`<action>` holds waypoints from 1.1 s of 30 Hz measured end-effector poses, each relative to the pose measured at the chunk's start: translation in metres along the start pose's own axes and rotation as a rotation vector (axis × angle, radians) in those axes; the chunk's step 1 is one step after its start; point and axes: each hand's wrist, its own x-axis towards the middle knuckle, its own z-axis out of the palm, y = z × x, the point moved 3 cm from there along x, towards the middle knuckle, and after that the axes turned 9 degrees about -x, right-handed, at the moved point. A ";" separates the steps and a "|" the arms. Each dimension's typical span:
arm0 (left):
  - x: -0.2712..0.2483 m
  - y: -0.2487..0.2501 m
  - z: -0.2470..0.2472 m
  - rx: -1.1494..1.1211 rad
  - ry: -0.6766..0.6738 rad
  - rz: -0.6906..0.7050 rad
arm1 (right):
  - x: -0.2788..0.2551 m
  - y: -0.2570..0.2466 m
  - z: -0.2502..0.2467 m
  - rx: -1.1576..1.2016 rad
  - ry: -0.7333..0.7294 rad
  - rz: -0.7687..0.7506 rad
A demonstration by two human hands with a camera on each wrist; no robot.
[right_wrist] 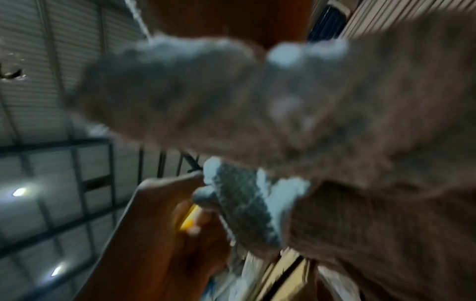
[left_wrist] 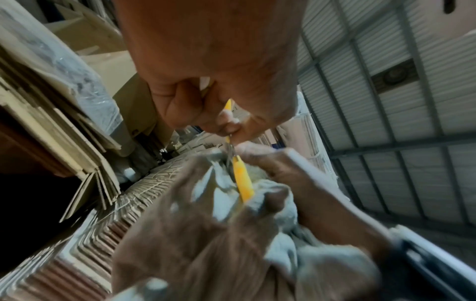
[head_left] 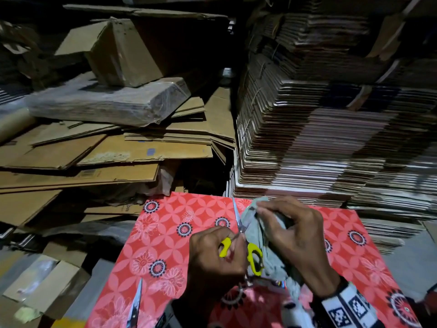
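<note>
Both hands meet over the tabletop (head_left: 170, 223), each clamped on something. The left hand (head_left: 212, 259) grips one loop of the yellow-handled scissors (head_left: 225, 247). Their handles are spread, and one thin steel blade points away from the person. The right hand (head_left: 293, 235) bunches a crumpled grey cloth (head_left: 253, 230) against the scissors, between the two hands. Below the left hand lies a second blade (head_left: 136, 304). Beyond the hands rise flattened cardboard (head_left: 106, 157) and tied box stacks (head_left: 331, 138).
</note>
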 end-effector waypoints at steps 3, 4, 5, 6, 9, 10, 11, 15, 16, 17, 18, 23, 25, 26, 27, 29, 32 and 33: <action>-0.002 0.000 -0.001 -0.007 0.008 -0.001 | -0.006 -0.006 0.001 0.001 0.004 -0.011; -0.003 -0.002 -0.002 -0.006 0.011 0.001 | -0.013 -0.010 0.003 0.001 -0.014 -0.021; -0.004 -0.003 -0.002 -0.006 0.012 -0.007 | -0.020 -0.013 0.005 0.003 -0.033 -0.029; -0.006 -0.003 -0.001 -0.008 0.010 -0.019 | -0.024 -0.014 0.005 0.012 -0.045 -0.038; -0.008 0.003 0.002 -0.023 0.015 -0.018 | -0.016 -0.005 -0.006 0.037 -0.041 -0.060; -0.007 0.004 0.002 -0.026 0.012 -0.010 | -0.011 -0.002 -0.010 0.040 -0.031 -0.048; -0.006 0.005 0.003 -0.025 0.008 -0.006 | -0.009 -0.001 -0.012 0.048 -0.025 -0.033; -0.007 0.003 0.001 -0.003 0.005 -0.012 | -0.022 -0.014 -0.007 0.040 -0.020 -0.040; -0.009 0.002 0.001 0.003 0.003 -0.017 | -0.026 -0.015 -0.006 0.043 -0.025 -0.047; -0.010 0.002 0.001 0.004 0.004 -0.018 | -0.025 -0.013 -0.007 0.050 -0.031 -0.055; -0.011 0.003 0.002 0.003 0.007 -0.018 | -0.021 -0.009 -0.010 0.054 -0.036 -0.053; -0.012 0.007 0.000 -0.021 0.034 -0.041 | 0.006 0.012 -0.028 0.128 -0.037 0.099; -0.010 0.003 -0.006 -0.032 0.069 -0.071 | 0.008 0.014 -0.033 0.264 -0.047 0.158; -0.010 0.000 -0.008 -0.040 0.081 -0.085 | 0.008 0.013 -0.036 0.314 -0.046 0.168; -0.009 -0.001 -0.010 -0.042 0.092 -0.094 | 0.008 0.013 -0.039 0.341 -0.048 0.169; -0.007 -0.004 -0.011 -0.055 0.106 -0.110 | 0.007 0.011 -0.040 0.307 -0.081 0.140; -0.006 -0.003 -0.009 -0.099 0.097 -0.135 | 0.002 0.005 -0.035 0.216 -0.169 0.061; -0.006 -0.003 -0.008 -0.110 0.098 -0.144 | 0.001 0.002 -0.032 0.221 -0.197 0.060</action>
